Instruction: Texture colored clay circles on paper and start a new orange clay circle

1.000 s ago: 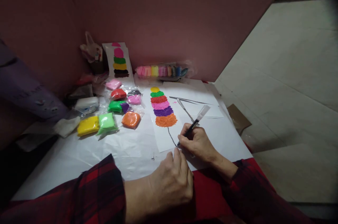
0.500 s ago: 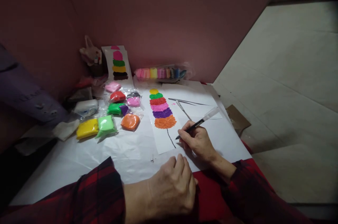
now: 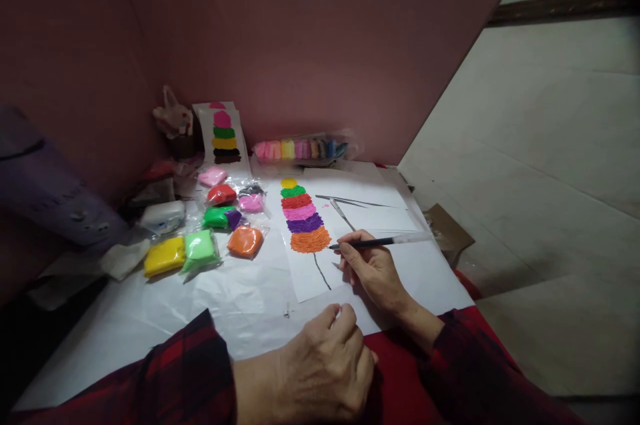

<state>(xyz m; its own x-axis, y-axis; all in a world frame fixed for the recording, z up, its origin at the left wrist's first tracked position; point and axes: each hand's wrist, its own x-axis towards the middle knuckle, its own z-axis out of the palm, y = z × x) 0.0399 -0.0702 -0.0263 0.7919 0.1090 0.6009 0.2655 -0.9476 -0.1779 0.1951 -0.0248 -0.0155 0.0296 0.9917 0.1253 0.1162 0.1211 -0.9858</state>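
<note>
Pen (image 3: 379, 243) in right hand (image 3: 374, 275), beside 6-band drawing (image 3: 304, 218), contact unclear

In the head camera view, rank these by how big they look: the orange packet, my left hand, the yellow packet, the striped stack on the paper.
Largest to smallest:
1. Left hand, nearest the camera of these
2. Striped stack
3. Yellow packet
4. Orange packet

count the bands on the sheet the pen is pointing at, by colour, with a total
yellow band: 1
green band: 1
red band: 1
pink band: 1
purple band: 1
orange band: 1
Total: 6
</note>
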